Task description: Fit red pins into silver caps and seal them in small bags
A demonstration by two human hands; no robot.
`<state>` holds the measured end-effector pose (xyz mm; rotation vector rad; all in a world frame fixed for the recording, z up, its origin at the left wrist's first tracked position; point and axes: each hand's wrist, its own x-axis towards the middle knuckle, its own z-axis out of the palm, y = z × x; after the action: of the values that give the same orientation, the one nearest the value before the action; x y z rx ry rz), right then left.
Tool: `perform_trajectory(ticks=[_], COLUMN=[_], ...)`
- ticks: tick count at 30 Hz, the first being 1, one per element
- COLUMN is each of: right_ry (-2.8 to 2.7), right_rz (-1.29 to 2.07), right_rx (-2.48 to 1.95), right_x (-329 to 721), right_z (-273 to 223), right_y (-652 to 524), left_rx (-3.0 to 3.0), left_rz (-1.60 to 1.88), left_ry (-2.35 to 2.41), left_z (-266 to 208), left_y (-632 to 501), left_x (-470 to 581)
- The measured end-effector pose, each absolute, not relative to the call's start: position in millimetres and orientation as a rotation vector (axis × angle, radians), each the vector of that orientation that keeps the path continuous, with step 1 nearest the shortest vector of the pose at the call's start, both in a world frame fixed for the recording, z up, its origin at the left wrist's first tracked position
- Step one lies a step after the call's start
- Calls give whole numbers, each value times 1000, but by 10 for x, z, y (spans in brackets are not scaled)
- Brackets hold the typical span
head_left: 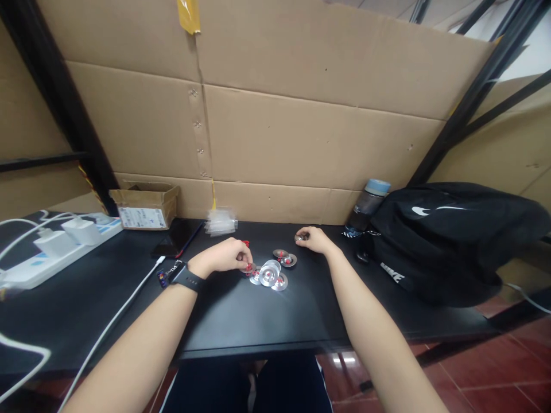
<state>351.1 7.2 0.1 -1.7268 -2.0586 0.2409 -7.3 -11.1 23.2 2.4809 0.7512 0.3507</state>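
Several round silver metal discs with red centres point(269, 274) lie in an overlapping pile on the black table. Just behind them, two more discs point(288, 260) overlap. My left hand point(228, 255), with a dark watch on the wrist, pinches a disc with a red centre point(248, 268) at the pile's left edge. Something small and red point(245, 244) shows behind its fingers, too small to make out. Further right and back, my right hand point(315, 239) has its fingers closed on another metal disc point(300, 237), partly hidden by the fingertips.
At the back left are an open cardboard box point(144, 206), clear plastic bags point(221, 221) and a dark phone point(176, 240). A white power strip point(64, 255) with cables lies left. A bottle point(365, 207) and black backpack point(447, 246) stand right. Cardboard point(275, 143) walls the back.
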Motion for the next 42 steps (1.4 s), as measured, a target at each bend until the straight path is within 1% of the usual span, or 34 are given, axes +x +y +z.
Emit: perform_trajectory(ticks=[8,16,20,24,29,36,39,42], right_ry=[-2057,-2092,-2085,-2109,-2138,-1989,-2002,-2016], right_rz=[119,89,115,186,334,361,394,399], right_rx=[-1719,-1582,-1358,-1122,-934,-894,-877,-883], right_x=[3406,3229,3088,2805,2374,2140,2153,2177], right_z=[34,91,159,276,332,305,313,307], right_y=[54,-23,-96,-269,-459,-516,-521,-503], left_rx=[2458,2487,2549,2564,2244,1827,1794,1897], left_rz=[374,342,499,791,1122,1220,1204,1157], left_ry=[753,781,845,923,947,754,707,744], left_z=[220,259,329,379,340,221,212,209], left_y=[-87,-109,-123,-145,-152,-159,-161,-139], left_x=[-60,-76,-102,-74,41,204,228,203])
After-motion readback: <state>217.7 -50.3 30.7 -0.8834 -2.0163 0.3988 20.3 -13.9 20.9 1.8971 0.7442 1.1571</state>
